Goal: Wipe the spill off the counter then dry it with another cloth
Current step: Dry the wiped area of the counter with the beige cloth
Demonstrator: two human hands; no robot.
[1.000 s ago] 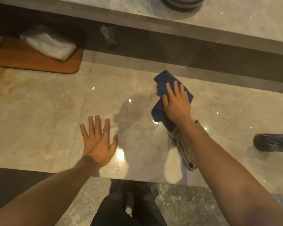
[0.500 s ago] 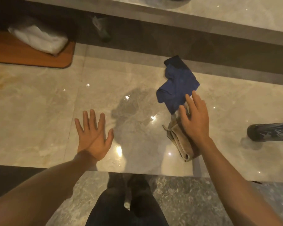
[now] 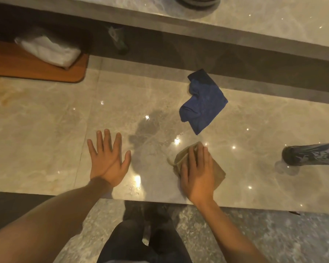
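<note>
A crumpled blue cloth (image 3: 202, 103) lies loose on the glossy marble counter (image 3: 46, 133), toward the back. Nearer the front edge, my right hand (image 3: 197, 171) presses flat on a folded tan cloth (image 3: 217, 172), fingers spread over it. Between the two cloths and my left hand the counter shows a dull wet patch (image 3: 152, 128) with small droplets near the front edge. My left hand (image 3: 107, 158) rests flat on the bare counter with its fingers apart, holding nothing.
A wooden board (image 3: 36, 70) with a white cloth or bag (image 3: 49, 50) on it sits at the back left. A dark patterned bottle (image 3: 311, 154) lies on its side at the right. A raised ledge (image 3: 235, 19) runs along the back.
My right hand left the blue cloth, drew back toward the front edge and now lies on the tan cloth. The blue cloth stays where it was dropped. My left hand has not moved.
</note>
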